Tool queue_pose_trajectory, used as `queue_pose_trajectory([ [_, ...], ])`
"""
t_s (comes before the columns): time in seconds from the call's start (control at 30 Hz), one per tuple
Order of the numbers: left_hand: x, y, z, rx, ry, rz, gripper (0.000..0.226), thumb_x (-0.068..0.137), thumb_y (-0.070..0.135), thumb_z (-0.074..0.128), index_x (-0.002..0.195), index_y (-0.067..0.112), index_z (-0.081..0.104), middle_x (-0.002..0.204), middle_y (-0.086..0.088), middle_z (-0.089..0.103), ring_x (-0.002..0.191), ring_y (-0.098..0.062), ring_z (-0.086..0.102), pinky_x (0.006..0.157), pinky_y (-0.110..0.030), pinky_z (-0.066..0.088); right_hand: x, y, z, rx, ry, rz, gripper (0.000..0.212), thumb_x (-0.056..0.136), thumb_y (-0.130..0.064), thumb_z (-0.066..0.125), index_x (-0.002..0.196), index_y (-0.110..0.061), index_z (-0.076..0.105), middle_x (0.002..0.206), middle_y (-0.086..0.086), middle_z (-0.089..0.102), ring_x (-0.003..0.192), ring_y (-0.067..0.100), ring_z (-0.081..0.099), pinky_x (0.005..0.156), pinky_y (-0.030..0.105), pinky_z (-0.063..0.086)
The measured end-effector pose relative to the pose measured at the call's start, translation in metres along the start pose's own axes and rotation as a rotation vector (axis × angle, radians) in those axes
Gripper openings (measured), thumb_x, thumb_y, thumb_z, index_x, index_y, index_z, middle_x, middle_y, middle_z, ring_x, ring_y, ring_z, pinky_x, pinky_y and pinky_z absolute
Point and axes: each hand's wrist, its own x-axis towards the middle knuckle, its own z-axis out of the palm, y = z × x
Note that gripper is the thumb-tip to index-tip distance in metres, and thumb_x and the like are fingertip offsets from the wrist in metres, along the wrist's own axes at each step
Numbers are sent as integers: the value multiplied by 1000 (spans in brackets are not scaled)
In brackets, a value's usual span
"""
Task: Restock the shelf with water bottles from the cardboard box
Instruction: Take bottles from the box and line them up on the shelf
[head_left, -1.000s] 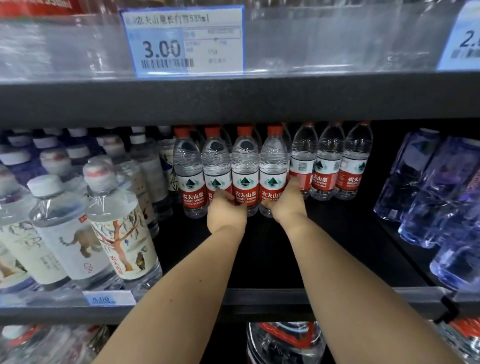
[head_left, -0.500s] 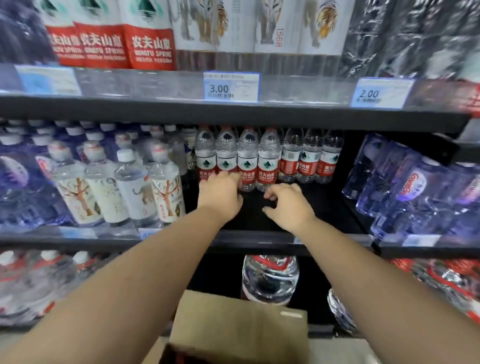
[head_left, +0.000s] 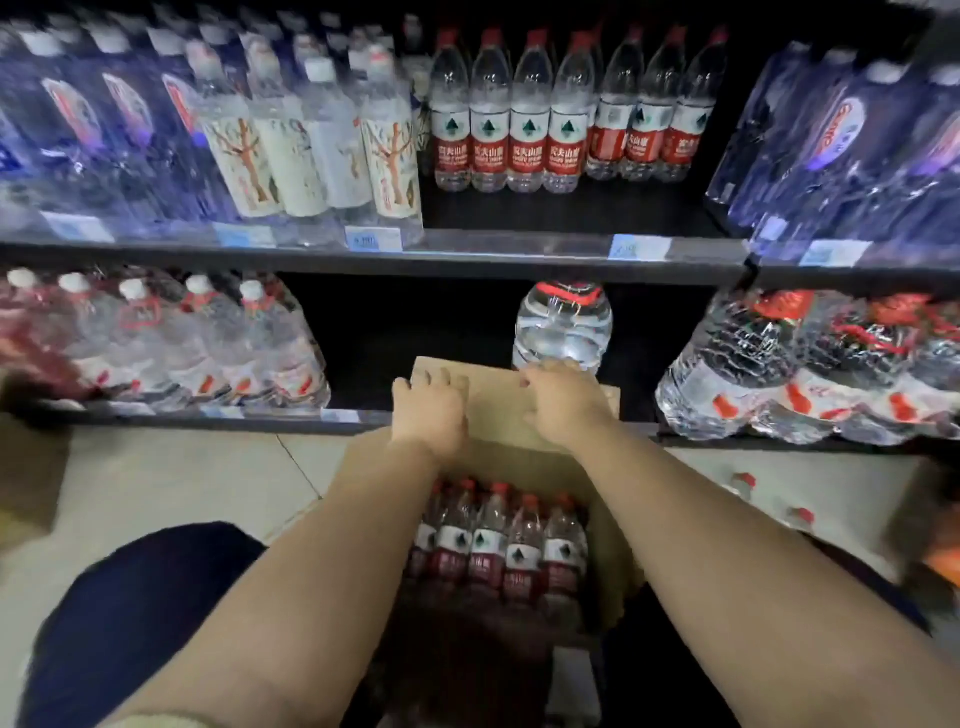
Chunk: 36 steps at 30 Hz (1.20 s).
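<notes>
While water bottles (head_left: 498, 551) sit in the cardboard box (head_left: 615, 545), left hand (head_left: 431, 410) and right hand (head_left: 563, 400) over its flap (head_left: 493, 387), relaxed, empty.

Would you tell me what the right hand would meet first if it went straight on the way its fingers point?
Probably the large water jug on the bottom shelf, just beyond the cardboard box flap under the right hand; depth is unclear.

Red labels (head_left: 527, 151) on shelf btls (head_left: 530, 83): 农夫山泉.
</notes>
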Motion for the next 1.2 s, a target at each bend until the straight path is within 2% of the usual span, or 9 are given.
queue_pose_trajectory([
  [0.13,-35,5,65,-39,-179,-111,51,87,27,56,134,15,41,131,-11,48,122,-33,43,97,-45,35,-29,1,68,93,-115,129,34,86,-22,64,119,-20,57,128,3,53,118,28,48,91,36,43],
  [0.3,-73,4,137,-87,-333,-208,51,87,26,58,134,19,40,132,-9,49,122,-32,44,97,-45,36,-51,-9,144,240,-254,293,37,86,-24,67,122,-23,54,129,5,53,121,28,46,96,39,43],
  [0.4,-83,0,159,-103,-387,-220,46,89,26,54,132,16,41,134,-12,47,124,-33,44,97,-44,38,-58,-17,174,250,-306,314,45,85,-24,67,128,-24,53,130,7,54,121,30,48,97,37,42],
  [0.57,-86,-10,183,-314,-457,-331,65,88,25,57,146,18,28,139,-14,40,126,-33,41,98,-43,42,-55,-34,209,332,-356,345,49,81,-19,68,128,-23,54,130,8,59,128,35,46,101,35,44],
  [0.73,-79,-14,206,-522,-468,-514,74,87,18,60,149,14,18,141,-16,33,131,-34,34,103,-42,39,-37,-53,236,400,-441,313,40,84,-19,67,122,-24,55,119,6,62,108,29,59,74,26,38],
  [0.83,-72,-16,221,-533,-458,-607,72,88,26,60,147,13,20,140,-14,34,129,-32,34,101,-43,38,-26,-59,249,401,-455,303,40,85,-19,67,123,-22,54,119,6,61,108,27,58,73,27,38],
  [0.97,-63,-14,235,-386,-419,-662,76,92,36,55,149,8,14,139,-14,33,126,-32,36,99,-42,39,-12,-58,262,434,-478,308,43,84,-19,67,125,-22,54,118,8,63,105,29,60,78,30,45],
  [1.13,-53,-3,246,-273,-406,-729,58,95,27,48,144,6,27,137,-17,37,121,-33,41,97,-40,39,-10,-47,275,469,-472,325,40,85,-17,67,123,-22,55,120,3,61,105,25,59,74,26,38],
  [1.2,-50,1,250,-308,-417,-765,62,95,30,50,145,6,23,137,-19,40,121,-33,45,95,-40,42,-12,-42,278,479,-447,314,41,85,-18,68,123,-22,55,118,3,60,100,22,58,73,26,41],
])
